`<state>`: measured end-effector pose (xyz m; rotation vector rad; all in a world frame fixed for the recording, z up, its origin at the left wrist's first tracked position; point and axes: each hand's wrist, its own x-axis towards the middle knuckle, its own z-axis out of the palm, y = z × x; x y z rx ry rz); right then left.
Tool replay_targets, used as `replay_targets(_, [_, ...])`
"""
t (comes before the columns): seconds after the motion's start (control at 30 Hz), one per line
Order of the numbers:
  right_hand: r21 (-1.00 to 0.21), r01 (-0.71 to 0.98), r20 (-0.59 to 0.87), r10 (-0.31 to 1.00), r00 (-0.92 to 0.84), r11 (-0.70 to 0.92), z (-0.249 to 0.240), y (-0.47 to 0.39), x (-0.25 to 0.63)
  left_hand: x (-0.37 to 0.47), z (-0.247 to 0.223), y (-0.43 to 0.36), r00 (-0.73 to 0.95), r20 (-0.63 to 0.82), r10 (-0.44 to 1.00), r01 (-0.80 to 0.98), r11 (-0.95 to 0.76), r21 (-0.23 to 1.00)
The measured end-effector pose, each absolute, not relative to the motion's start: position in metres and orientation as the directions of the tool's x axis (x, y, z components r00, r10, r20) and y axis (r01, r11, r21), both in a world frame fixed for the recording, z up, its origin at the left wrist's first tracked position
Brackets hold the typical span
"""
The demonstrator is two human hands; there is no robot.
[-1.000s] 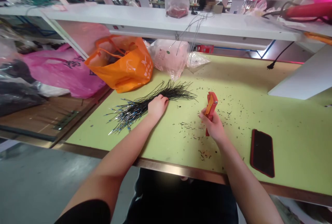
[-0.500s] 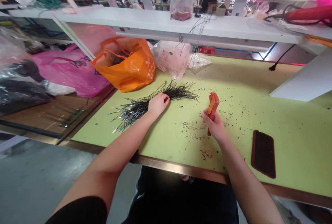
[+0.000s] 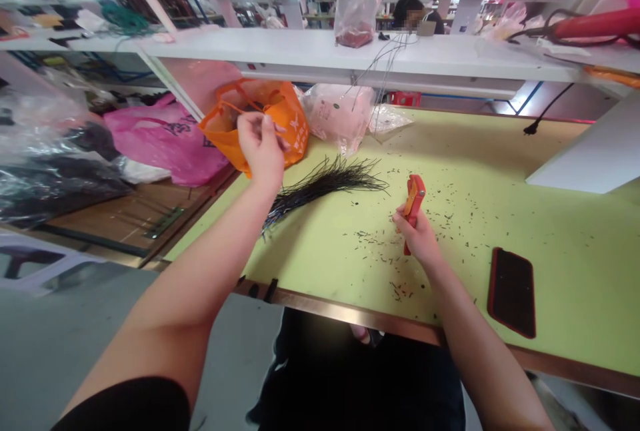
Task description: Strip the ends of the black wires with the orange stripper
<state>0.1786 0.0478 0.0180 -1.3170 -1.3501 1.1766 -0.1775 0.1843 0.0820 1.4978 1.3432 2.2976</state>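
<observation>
My left hand (image 3: 261,144) is raised off the table in front of an orange plastic bag (image 3: 293,118). Its fingertips are pinched together, and I cannot make out whether a thin wire is between them. Below it a bundle of thin black wires (image 3: 325,184) lies fanned out on the green table (image 3: 500,171). My right hand (image 3: 420,238) rests on the table to the right of the bundle. It grips a red and orange hand tool (image 3: 414,194) held upright. Small cut bits of wire (image 3: 380,251) are scattered around that hand.
A dark phone in a red case (image 3: 513,291) lies near the front edge at the right. A pink bag (image 3: 165,138) and a clear bag (image 3: 335,114) sit at the back left. A white shelf (image 3: 300,44) overhangs the table, with a person beyond it.
My left hand has lifted off the wire bundle and moved up and to the left, in front of the orange bag. My right hand still holds the tool in about the same spot.
</observation>
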Motion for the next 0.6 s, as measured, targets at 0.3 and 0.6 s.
replay_targets(0.3, [-0.979,0.192,-0.067,0.998,0.000,-0.066,0.017,0.051,0.180,-0.223,0.150,0.224,-0.571,0.538,0.620,0.353,-0.406,0.843])
replay_targets(0.6, [-0.977,0.209,-0.037,0.999,-0.014,-0.033,0.011,0.052,0.181,-0.214,0.210,0.192,-0.453,0.791,0.412,0.693,-0.395,0.603])
